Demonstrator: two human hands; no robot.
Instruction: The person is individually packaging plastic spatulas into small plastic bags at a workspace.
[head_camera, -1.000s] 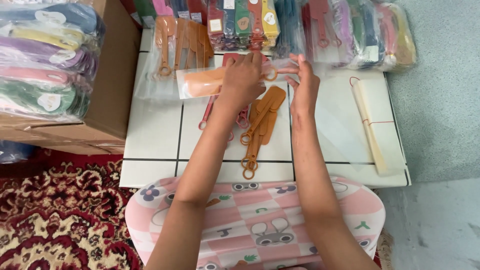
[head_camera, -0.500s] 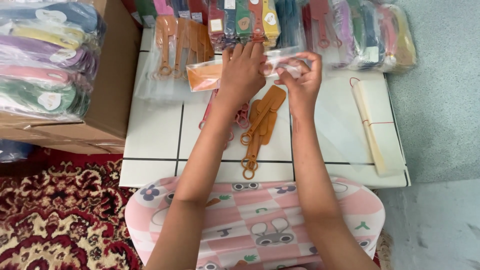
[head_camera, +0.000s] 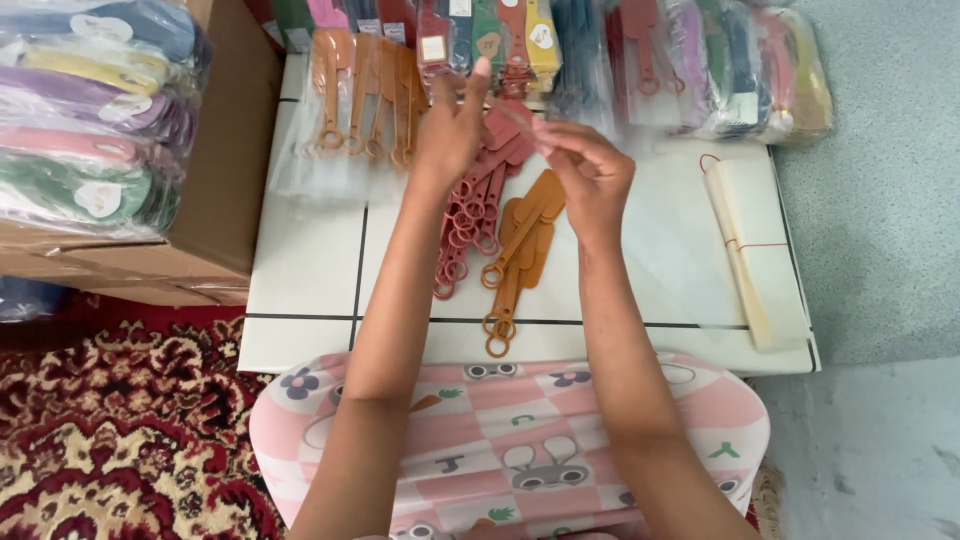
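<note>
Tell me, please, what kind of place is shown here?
Probably a home packing spot for small goods: a low white table on a patterned rug, rows of bagged coloured tags, and a cardboard box of packed ones.

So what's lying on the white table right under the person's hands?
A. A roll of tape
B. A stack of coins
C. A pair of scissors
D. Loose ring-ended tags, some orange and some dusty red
D: below the left hand and right hand, a pile of orange tags lies beside a pile of dusty red tags on the white table, each tag ending in a ring.
</note>
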